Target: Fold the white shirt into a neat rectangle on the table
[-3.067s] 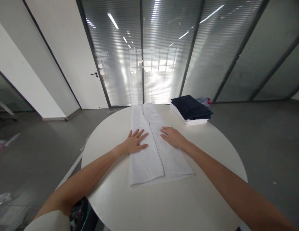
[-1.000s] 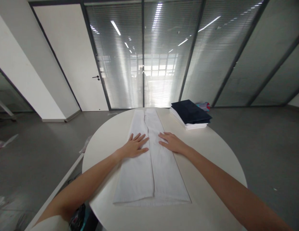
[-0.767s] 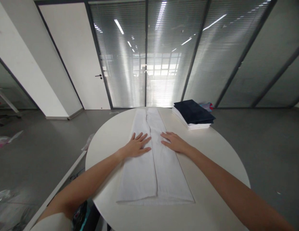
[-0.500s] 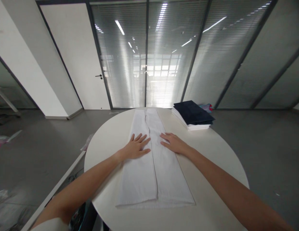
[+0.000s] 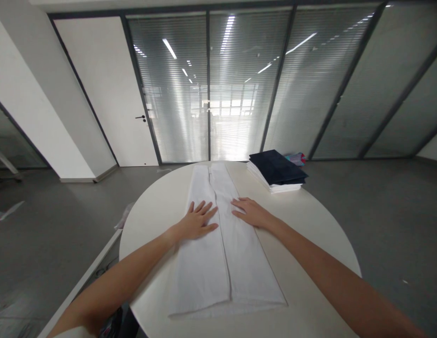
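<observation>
Head view: folded white cloth (image 5: 235,249) mid-tabletop (image 5: 158,206), running from far edge toward near edge. Left hand (image 5: 196,221) flat on it, fingers spread; right hand (image 5: 251,212) on cloth's right side, fingers extended. Both unclenched. Dark folded cloth (image 5: 276,166) atop white stack (image 5: 285,188), far right edge.

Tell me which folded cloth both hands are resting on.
The long white cloth, under the left hand and right hand; the navy cloth and white cloths beneath it sit stacked farther off to the right, untouched.

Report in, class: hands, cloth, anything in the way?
Left hand, right hand: resting on white cloth. Cloth flat, folded lengthwise, on round table. Dark-topped stack apart, beyond right hand.
</observation>
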Demonstrator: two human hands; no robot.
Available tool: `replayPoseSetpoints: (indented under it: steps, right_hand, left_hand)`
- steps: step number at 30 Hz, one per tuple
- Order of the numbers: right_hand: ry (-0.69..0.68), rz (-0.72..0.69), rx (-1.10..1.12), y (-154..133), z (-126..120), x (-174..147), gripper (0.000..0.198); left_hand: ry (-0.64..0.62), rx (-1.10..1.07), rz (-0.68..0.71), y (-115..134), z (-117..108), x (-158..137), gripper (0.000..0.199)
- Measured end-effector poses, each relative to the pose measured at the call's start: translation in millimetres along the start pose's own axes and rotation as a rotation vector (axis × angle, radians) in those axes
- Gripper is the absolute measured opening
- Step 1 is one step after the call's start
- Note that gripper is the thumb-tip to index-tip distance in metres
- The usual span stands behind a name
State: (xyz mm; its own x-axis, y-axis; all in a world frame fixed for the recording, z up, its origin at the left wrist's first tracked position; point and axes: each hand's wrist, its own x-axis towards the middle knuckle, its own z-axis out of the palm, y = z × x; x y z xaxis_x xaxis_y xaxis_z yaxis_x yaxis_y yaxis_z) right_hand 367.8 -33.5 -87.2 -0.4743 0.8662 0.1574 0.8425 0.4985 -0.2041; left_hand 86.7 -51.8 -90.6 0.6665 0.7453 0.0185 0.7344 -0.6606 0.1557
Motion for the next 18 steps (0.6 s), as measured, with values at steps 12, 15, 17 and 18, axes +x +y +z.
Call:
replayPoseSetpoints:
  steps: [12, 15, 17, 18]
  right_hand:
    - [0.026, -0.012, 0.016, 4, 3, 2, 0.048]
    - [0.027, -0.011, 0.011, 5, 5, 2, 0.047]
    - [0.023, -0.012, 0.004, 5, 5, 2, 0.047]
    - [0.022, -0.015, -0.004, 4, 5, 2, 0.046]
  left_hand:
    - [-0.010, 0.016, -0.002, -2, 3, 3, 0.076]
    - [0.001, 0.041, -0.011, 2, 6, 2, 0.075]
    - [-0.003, 0.051, -0.016, 5, 7, 1, 0.075]
    - [-0.005, 0.056, -0.016, 6, 7, 0, 0.075]
